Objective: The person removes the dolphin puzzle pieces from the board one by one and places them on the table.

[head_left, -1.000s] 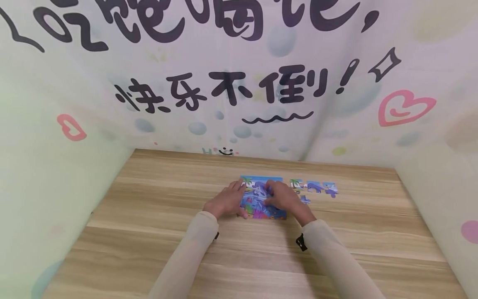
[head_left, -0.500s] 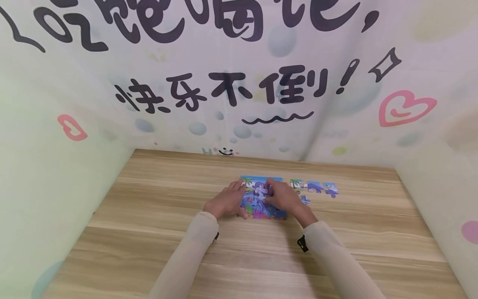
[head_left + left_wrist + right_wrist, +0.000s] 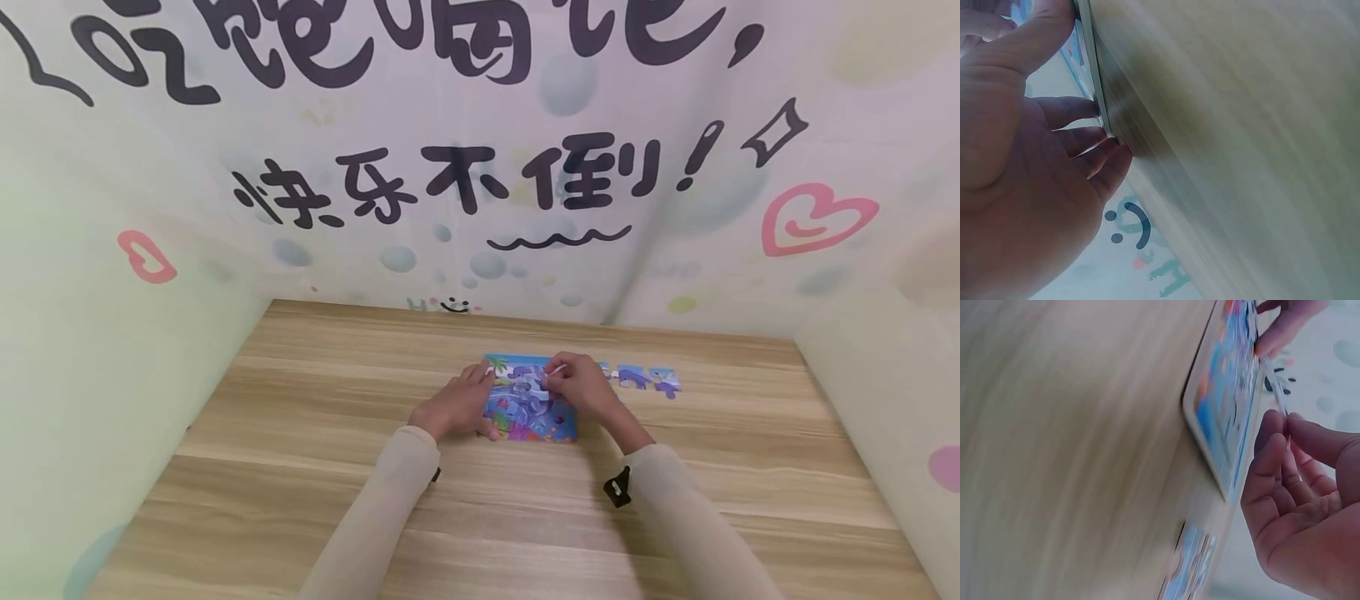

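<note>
A jigsaw puzzle board (image 3: 562, 431) with a colourful sea picture lies flat on the table. My left hand (image 3: 456, 404) touches its left side; in the left wrist view the fingers (image 3: 1107, 172) extend fairly straight against the board's edge. Between thumb and fingertips my right hand (image 3: 588, 389) pinches a thin puzzle piece (image 3: 1276, 390), which is tilted just above the board in the right wrist view. The printed side of that piece is mostly hidden there.
Loose puzzle pieces lie right of the board, among them one with a purple dolphin (image 3: 633, 378) and another blue-purple piece (image 3: 664, 382); others are partly behind my right hand. The wooden table (image 3: 315, 383) meets a printed white wall (image 3: 352, 275) at the back.
My right hand has lifted slightly and shifted right, raising the pinched puzzle piece from the board. It now covers some loose pieces. My left hand stays at the board's left side.
</note>
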Demonstrator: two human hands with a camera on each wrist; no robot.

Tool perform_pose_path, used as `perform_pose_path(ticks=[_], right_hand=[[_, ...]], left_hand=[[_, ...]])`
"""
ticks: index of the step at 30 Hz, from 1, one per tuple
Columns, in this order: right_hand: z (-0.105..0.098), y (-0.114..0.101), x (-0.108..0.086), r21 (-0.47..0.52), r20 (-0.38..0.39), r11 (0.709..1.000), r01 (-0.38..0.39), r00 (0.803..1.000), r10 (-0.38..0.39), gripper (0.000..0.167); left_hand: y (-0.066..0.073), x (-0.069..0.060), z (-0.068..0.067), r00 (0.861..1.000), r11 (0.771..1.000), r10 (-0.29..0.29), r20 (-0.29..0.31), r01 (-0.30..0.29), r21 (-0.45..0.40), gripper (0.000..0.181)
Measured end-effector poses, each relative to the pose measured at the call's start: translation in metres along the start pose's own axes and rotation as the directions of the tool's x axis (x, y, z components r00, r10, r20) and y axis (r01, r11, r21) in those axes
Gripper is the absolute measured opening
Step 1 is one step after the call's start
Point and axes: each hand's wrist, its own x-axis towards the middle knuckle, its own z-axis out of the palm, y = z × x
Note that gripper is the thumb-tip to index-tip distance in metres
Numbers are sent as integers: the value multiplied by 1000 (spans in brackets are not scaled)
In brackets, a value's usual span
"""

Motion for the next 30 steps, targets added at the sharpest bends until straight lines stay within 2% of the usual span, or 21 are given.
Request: perform_pose_path(ticks=[7,12,18,21,30], right_hand=[[-25,17,-9,112,21,991,-68,998,66,15],[-44,28,-15,147,24,982,-115,993,113,18],[-60,42,-20,138,34,976,-167,986,164,19],[-68,50,-23,117,37,980,-163,986,160,21],[-91,77,-37,53,-14,979,-199,980,200,24]], left_hand=[[0,1,1,1000,1000,8,2,-8,4,105],[-1,1,1,1000,1000,2,0,-2,14,104],[-2,2,1,1000,1000,2,12,-3,22,105],[-1,2,2,1000,1000,1,18,-2,24,105],[-1,1,1,1000,1000,1,22,-2,28,105]])
